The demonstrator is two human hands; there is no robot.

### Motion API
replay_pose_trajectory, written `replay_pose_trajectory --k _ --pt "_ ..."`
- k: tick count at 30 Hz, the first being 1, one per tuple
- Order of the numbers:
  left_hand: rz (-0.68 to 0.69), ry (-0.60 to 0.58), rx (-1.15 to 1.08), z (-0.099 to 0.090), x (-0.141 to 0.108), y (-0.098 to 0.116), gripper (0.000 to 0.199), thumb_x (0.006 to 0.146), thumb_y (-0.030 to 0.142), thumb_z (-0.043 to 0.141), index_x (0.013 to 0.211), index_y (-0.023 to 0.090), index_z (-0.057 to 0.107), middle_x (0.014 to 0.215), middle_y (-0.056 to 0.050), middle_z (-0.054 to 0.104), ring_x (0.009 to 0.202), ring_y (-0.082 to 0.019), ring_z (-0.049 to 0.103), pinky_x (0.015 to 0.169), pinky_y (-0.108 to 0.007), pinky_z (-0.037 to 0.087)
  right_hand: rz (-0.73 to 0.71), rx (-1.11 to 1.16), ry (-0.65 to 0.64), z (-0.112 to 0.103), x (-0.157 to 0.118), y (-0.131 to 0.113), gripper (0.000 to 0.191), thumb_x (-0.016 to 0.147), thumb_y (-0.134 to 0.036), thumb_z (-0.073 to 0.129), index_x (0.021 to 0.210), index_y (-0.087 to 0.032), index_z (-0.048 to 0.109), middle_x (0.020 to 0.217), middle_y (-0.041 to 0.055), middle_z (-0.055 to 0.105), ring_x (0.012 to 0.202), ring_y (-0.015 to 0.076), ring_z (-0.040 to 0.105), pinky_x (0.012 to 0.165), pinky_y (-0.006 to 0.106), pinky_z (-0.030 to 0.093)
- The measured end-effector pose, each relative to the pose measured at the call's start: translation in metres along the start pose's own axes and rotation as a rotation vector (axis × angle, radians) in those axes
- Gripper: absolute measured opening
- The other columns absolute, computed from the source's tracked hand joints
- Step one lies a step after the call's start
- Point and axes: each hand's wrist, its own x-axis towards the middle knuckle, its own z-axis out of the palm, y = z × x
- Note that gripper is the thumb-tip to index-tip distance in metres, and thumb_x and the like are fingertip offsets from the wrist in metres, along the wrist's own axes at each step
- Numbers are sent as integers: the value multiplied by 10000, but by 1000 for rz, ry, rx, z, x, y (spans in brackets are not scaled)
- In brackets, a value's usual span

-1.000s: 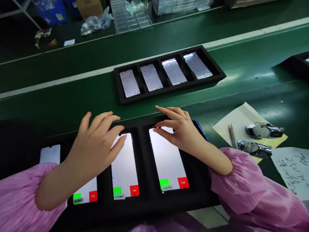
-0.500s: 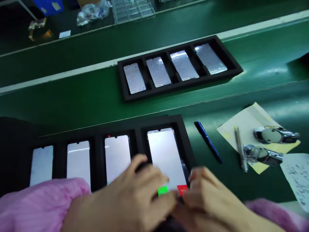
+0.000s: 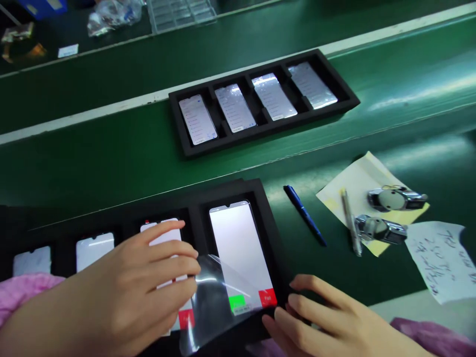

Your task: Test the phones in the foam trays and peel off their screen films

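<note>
A clear plastic film point(image 3: 212, 292) hangs from the fingers of my left hand point(image 3: 148, 282), tilted over the lower left part of a lit phone point(image 3: 238, 243). That phone lies in the rightmost slot of a black foam tray point(image 3: 273, 238); its white screen carries a green box and a red "Fail" box at the bottom. My left thumb is hidden, and the hand covers much of the neighbouring phone point(image 3: 171, 225). By the tray's lower right edge, my right hand point(image 3: 316, 317) rests with fingers loosely bent and apart, nothing visible in them.
Farther back, a second black tray point(image 3: 226, 138) holds several lit phones. To the right lie a blue pen point(image 3: 305, 215), a silver pen point(image 3: 350, 223), two shiny metal devices point(image 3: 397, 198) on yellowish paper, and a handwritten note point(image 3: 442, 258). A clear divided box point(image 3: 182, 15) stands at the back.
Both hands were close together at the phone's lower end. Now my left hand has moved left with the film lifted, and the right stays near the tray edge. The view has shifted.
</note>
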Motion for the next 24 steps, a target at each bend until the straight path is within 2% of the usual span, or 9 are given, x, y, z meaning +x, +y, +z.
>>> replay_pose_trajectory --k 2,4,7,9,11,13,17,20,24 --pt "19 -2 16 1 3 -10 260 941 67 545 1062 241 696 1041 21 799 1063 -158 748 1262 -425 458 24 -54 23 -3 4 0 391 1105 -116 359 1160 -124 745 975 14 755 783 136 620 928 381 519" --pt "-16 37 37 2 3 -18 308 942 52 559 1146 245 684 1107 13 797 1111 -160 741 1257 -440 462 46 -92 32 -8 11 3 412 1089 -80 341 1082 -114 752 990 27 763 794 141 626 910 395 517" --pt "-164 125 119 -4 -9 -29 350 942 101 617 1239 280 669 1214 -1 763 1162 -194 720 1201 -464 500 9 -91 32 -14 33 20 348 1067 -66 419 962 -127 746 911 20 746 727 148 592 748 405 498" --pt "-263 102 239 -11 -27 -36 261 939 202 674 1175 310 707 1236 2 729 1150 -238 706 1114 -478 536 -49 -21 84 -14 54 39 264 1078 -131 518 944 -146 745 823 9 698 702 140 575 662 365 470" --pt "-377 38 403 -15 -46 -41 157 953 307 680 1092 322 751 1251 -5 705 1145 -299 691 1030 -517 548 54 83 207 -11 75 60 194 1050 -188 635 883 -168 732 856 21 679 746 122 608 663 305 496" --pt "-484 -22 539 -14 -62 -41 186 984 380 629 1079 315 775 1304 -36 696 1178 -370 673 976 -572 550 243 192 351 -8 92 77 109 1006 -233 718 908 -197 750 883 16 666 751 115 620 657 268 521" --pt "-595 -48 561 -2 -69 -31 285 1034 398 524 1144 257 745 1437 -133 661 1341 -442 608 1043 -668 517 532 311 527 -6 107 89 74 943 -318 769 948 -245 771 867 5 649 705 137 595 640 305 557" --pt "-629 10 503 2 -61 -26 262 1036 372 535 1091 217 739 1383 -166 685 1377 -447 603 1114 -713 470 587 308 568 -3 104 87 81 927 -330 775 949 -253 771 855 10 641 714 154 601 677 342 581" --pt "-656 54 518 0 -55 -28 262 1021 418 578 1015 234 765 1338 -135 704 1394 -450 603 1136 -750 442 584 384 612 0 94 80 90 926 -311 791 942 -231 754 878 19 667 727 149 615 677 328 585"
